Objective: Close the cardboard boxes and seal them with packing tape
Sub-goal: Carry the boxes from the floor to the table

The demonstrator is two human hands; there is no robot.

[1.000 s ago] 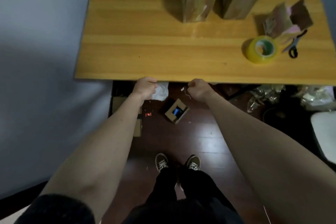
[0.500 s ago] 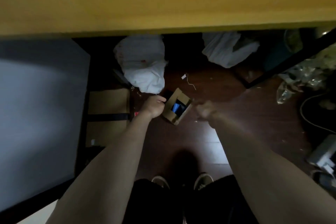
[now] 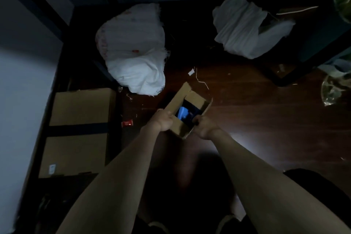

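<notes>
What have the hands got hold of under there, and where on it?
Both grip the small open cardboard box on the floor: left hand on its left wall, right hand on its right wall.

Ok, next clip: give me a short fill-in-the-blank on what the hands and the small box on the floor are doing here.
1. The small cardboard box sits on the ____ under the table.
2. Its top flaps are ____, showing a blue item inside.
3. The left hand and the right hand ____ the box from opposite sides.

Missing words: floor; open; grip
</notes>
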